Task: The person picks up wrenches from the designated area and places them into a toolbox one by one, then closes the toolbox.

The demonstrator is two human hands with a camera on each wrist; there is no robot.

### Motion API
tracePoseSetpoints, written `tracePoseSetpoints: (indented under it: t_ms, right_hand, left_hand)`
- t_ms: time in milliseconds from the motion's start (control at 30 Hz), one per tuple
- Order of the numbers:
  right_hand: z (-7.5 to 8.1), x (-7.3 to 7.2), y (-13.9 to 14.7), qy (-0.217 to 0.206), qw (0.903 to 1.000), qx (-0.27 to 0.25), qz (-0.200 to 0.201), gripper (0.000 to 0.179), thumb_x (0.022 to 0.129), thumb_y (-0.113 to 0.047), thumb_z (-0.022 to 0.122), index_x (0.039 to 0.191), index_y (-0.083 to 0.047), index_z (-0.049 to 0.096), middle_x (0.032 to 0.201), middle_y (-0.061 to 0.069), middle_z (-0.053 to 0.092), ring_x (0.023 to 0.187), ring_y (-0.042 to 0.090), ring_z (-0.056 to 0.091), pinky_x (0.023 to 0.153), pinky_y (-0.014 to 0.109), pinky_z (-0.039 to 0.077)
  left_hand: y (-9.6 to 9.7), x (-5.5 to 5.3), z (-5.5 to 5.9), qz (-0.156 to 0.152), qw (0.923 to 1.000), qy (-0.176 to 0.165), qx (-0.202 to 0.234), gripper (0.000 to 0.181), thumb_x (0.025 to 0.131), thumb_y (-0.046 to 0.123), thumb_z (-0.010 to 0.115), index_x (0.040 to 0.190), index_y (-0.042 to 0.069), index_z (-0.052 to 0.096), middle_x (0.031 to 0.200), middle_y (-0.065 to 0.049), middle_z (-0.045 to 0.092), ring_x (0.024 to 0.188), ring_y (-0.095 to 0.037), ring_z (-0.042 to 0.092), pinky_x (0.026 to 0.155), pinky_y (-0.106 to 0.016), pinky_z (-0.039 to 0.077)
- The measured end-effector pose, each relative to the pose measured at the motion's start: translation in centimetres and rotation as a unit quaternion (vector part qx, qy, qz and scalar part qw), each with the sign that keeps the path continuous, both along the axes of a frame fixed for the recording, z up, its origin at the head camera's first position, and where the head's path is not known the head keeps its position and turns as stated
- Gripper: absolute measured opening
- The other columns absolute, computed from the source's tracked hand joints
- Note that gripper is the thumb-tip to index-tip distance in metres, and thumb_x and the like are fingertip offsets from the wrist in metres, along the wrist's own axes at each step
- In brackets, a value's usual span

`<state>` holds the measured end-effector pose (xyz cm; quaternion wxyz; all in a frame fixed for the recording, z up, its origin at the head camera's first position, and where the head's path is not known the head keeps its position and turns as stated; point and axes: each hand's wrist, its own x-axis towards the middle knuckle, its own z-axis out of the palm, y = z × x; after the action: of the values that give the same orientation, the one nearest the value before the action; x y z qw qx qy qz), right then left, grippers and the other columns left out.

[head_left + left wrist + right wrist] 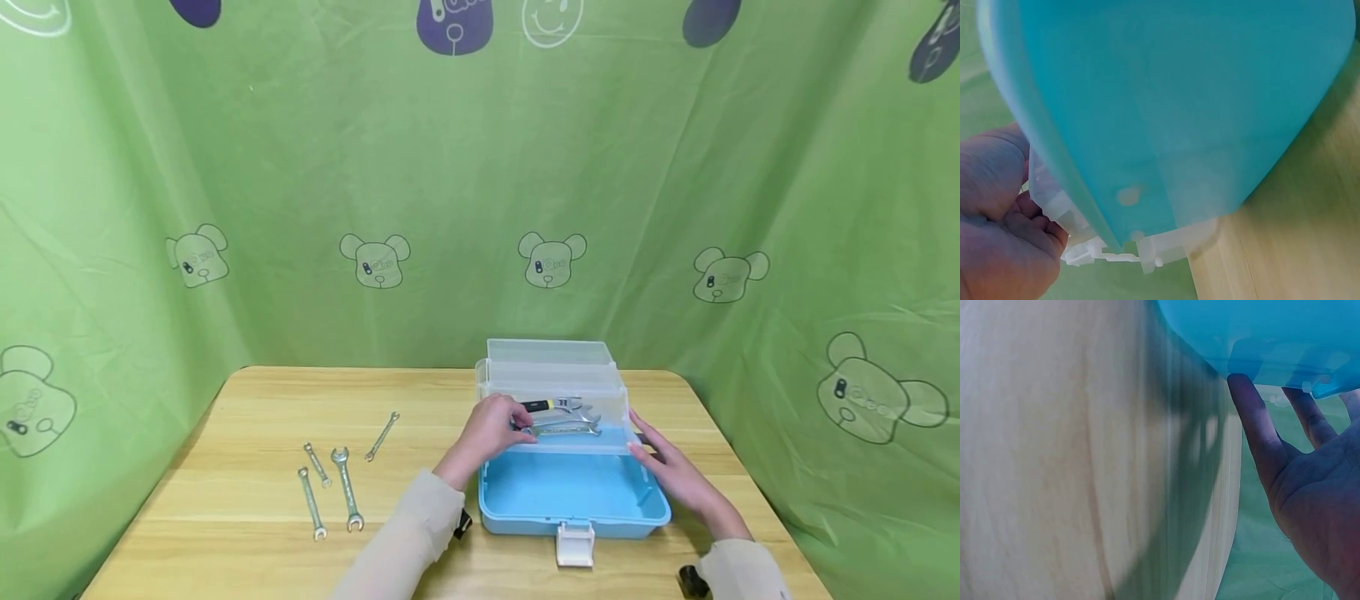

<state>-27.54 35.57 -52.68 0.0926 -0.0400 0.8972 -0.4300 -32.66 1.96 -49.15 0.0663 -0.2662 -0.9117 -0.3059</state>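
Works with two bare hands over an open blue toolbox [517,527] on the right part of the wooden bench [255,433], with a white latch [575,546] hanging down at the front. Curls the fingers of the left hand [491,423] together over the left end of a clear tray [577,448], raised above the back of the box, and pinches, as far as the small view allows, one end of a silver wrench [566,432]. Has an adjustable wrench [535,407] with a black handle and a yellow band in the same tray, just behind the silver one. Rests the right hand [678,479] against the right end of the tray, fingers straight and spread apart, thumb near the front corner. Has four loose wrenches [347,489] on the bench to the left, all apart from one another and well apart from the toolbox. Wears pale long sleeves [420,508]. Faces a green curtain [435,167] printed with bear heads and, higher up, purple shapes.
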Motion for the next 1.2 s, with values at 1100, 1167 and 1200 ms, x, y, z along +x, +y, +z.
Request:
tracePoseSetpoints:
  t_ms: [1100,1167,1200]
  right_hand:
    - [-0.4,-0.5,0.4,0.016,0.9998,0.008,0.006,0.071,0.109,-0.053,0.041,0.166,-0.036,0.002,0.164,0.036,0.021,0.145,0.063,0.027,0.113,0.078,0.029]
    - [-0.5,-0.4,0.4,0.019,0.9998,0.006,0.008,0.071,0.11,-0.052,0.041,0.166,-0.035,0.003,0.164,0.036,0.021,0.145,0.063,0.026,0.113,0.078,0.028]
    - [-0.5,-0.4,0.5,0.019,0.9998,0.005,0.009,0.071,0.11,-0.052,0.041,0.167,-0.035,0.003,0.164,0.036,0.02,0.146,0.063,0.025,0.113,0.078,0.027]
  left_hand:
    - [-9.7,1.9,-0.8,-0.016,0.995,-0.025,0.095,0.034,0.085,0.02,0.085,0.117,0.012,0.075,0.103,-0.002,0.074,0.093,-0.019,0.067,0.084,-0.038,0.059]
    - [-11.5,2.1,-1.6,0.004,0.9954,-0.032,0.09,0.035,0.085,0.019,0.086,0.118,0.013,0.074,0.103,-0.001,0.074,0.092,-0.019,0.067,0.083,-0.037,0.059]
    - [-12.5,2.2,-1.9,0.016,0.9954,-0.036,0.088,0.036,0.084,0.018,0.086,0.118,0.013,0.074,0.103,-0.001,0.074,0.092,-0.019,0.067,0.082,-0.036,0.058]
